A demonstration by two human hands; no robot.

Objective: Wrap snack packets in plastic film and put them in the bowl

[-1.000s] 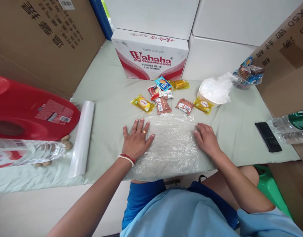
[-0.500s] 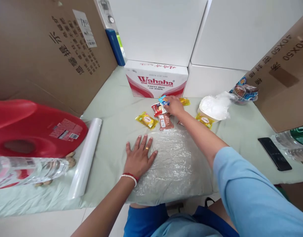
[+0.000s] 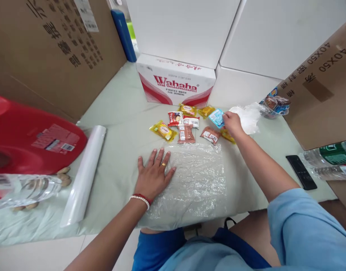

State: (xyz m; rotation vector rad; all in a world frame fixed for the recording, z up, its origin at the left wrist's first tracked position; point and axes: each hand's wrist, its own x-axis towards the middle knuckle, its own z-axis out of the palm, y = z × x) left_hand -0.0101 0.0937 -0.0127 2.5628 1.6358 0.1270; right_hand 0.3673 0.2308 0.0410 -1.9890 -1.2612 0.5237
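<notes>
My left hand (image 3: pixel 152 175) lies flat with fingers spread, over the left edge of a clear plastic sheet (image 3: pixel 194 180) on the cloth. My right hand (image 3: pixel 232 124) pinches a small blue snack packet (image 3: pixel 217 118) by its right end, beside a white bowl with crumpled white plastic (image 3: pixel 248 117). Left of it sit yellow-wrapped snacks (image 3: pixel 163 130), red-and-white packets (image 3: pixel 175 118) and brown packets (image 3: pixel 186 133). Another brown packet (image 3: pixel 210 134) lies just below the blue one. A yellow packet (image 3: pixel 228 135) is partly hidden by my right hand.
A Wahaha carton (image 3: pixel 175 84) stands at the back. On the left are a red jug (image 3: pixel 34 135), a plastic roll (image 3: pixel 84 177) and a water bottle (image 3: pixel 26 188). At right lie a phone (image 3: pixel 301 172), bottles (image 3: pixel 331 156) and a snack tub (image 3: pixel 276 105) by a cardboard box (image 3: pixel 319 86).
My right hand has moved right, carrying the blue packet away from the snack group toward the bowl. My left hand stays flat on the sheet. The view has shifted slightly.
</notes>
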